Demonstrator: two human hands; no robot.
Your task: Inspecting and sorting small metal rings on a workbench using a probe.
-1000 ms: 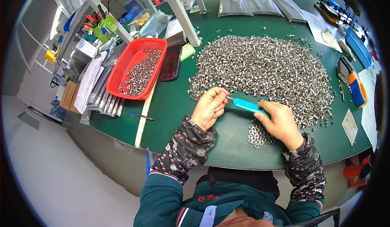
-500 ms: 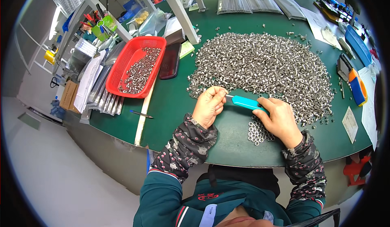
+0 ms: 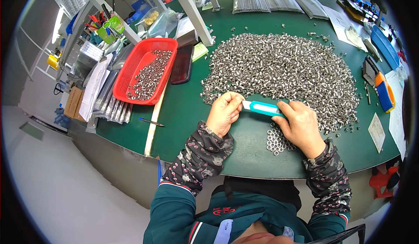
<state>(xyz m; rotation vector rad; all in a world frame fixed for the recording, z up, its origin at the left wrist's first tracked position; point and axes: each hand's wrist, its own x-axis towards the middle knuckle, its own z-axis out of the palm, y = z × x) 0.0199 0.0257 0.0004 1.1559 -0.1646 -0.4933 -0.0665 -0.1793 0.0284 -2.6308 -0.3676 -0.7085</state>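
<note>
My right hand (image 3: 301, 128) is closed around the teal handle of a utility knife (image 3: 264, 108). Its pale blade points left and reaches the fingertips of my left hand (image 3: 224, 114). Thumb and forefinger of that hand are pinched together at the blade's tip; whatever small piece is between them is hidden. Beyond both hands spreads a big heap of small metal rings (image 3: 279, 69). A smaller group of rings (image 3: 276, 141) lies flat on the green table, beside and below my right hand.
A red plastic basket (image 3: 124, 73) with more small metal parts stands at left, next to a dark phone-like slab (image 3: 182, 65). A pen (image 3: 151, 122) lies nearer. Bagged rods (image 3: 251, 1) lie at the back; an orange-and-blue tool (image 3: 385, 93) and a card (image 3: 376, 132) sit at right.
The knife has rolled a little in my right hand, so its flat side and more of the pale blade now show. My left hand has hardly moved.
</note>
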